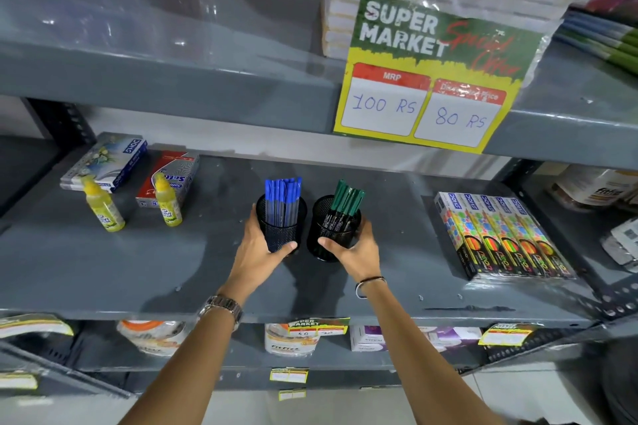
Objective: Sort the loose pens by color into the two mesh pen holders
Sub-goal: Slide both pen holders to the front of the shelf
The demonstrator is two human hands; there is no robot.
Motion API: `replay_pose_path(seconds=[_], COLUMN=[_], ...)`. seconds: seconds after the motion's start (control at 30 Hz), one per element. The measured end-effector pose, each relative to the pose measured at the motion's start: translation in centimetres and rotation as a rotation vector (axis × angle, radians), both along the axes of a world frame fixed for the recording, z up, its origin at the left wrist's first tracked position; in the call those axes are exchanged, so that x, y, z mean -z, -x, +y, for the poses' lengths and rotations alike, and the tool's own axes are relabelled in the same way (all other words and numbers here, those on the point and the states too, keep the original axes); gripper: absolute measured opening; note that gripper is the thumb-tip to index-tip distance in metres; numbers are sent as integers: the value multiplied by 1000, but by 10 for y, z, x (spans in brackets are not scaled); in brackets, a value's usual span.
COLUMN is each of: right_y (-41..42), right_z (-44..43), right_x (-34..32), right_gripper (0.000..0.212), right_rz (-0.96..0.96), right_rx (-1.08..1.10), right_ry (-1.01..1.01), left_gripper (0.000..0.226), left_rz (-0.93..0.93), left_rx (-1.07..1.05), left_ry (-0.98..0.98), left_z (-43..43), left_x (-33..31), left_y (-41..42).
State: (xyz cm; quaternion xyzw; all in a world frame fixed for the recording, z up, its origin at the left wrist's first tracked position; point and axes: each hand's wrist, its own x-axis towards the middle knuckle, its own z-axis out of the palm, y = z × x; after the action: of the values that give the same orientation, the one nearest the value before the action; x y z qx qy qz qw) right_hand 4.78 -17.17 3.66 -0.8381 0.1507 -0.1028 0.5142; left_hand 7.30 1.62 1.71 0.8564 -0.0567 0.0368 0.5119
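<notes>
While both hands reach onto the grey metal shelf (172, 262), two black mesh pen holders stand side by side near its middle, just apart. Up at one o'clock hangs the green and yellow price card (431, 72), reading "SUPER MARKET", "MRP 100 RS" and "80 RS". At three o'clock from the holders lies a row of DOMS neon pencil boxes (500, 235); at ten o'clock lie a blue and white DOMS packet (107, 162) and a red and grey packet (172, 176), with two yellow bottles (103, 207) in front of them.

Left mesh holder (281, 224) contains blue-capped pens (282, 191), standing upright. Right mesh holder (333, 231) contains green-capped pens (347, 200), leaning toward one o'clock.

Left hand (259, 252) wraps the left holder, thumb across its front. Right hand (355, 250) wraps the right holder likewise. A metal watch (222, 309) sits on the left wrist, a thin bangle (367, 285) on the right.
</notes>
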Motion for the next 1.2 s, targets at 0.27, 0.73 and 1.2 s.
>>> replay_pose_path(seconds=[0.27,0.73,1.2], right_y=[20,71,78], right_z=[-2,2,1], right_x=[6,-3,-2], right_gripper=[68,71,73], right_rz=[-1,-31,21], right_rx=[-8,-62,-56], right_ry=[-29,-31,12], left_gripper=[79,86,81], left_rz=[-14,29,118], left_rx=[-82,38,197], left_ry=[-11,-27,-15], left_z=[7,22,40], left_x=[7,7,9], left_y=[19,60,57])
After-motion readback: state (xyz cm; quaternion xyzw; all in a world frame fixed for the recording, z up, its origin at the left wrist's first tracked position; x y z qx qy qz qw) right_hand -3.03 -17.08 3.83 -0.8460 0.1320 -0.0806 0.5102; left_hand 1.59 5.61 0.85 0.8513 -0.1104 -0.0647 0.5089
